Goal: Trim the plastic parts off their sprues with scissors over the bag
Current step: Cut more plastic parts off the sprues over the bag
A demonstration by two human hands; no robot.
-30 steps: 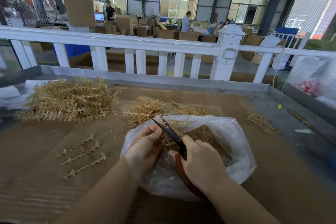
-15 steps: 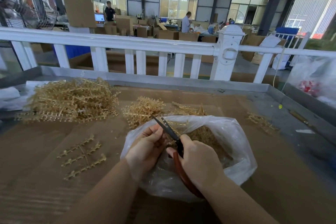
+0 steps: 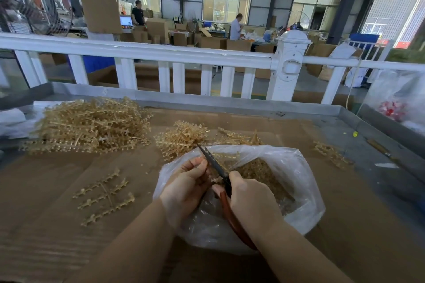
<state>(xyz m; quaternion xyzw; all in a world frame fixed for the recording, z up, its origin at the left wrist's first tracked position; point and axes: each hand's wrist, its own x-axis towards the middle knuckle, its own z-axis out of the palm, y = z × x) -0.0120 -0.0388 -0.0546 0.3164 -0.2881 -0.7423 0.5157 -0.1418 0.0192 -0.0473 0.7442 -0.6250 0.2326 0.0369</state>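
Two hands [image 3: 186, 188] [image 3: 250, 200] work one scissors [image 3: 215, 165] over one bag [image 3: 296, 177].

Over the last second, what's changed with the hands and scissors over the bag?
Very little. The right hand still grips the scissors, whose blades have crept slightly nearer the left hand, which keeps pinching a sprue over the bag. Nothing taken up or let go; the piles on the cardboard stayed put.

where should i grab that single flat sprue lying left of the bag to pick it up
Pinch the loose sprue at its central cross runner from above: it lies flat on the cardboard, and the middle stem joins its three toothed rows, so it should lift level.
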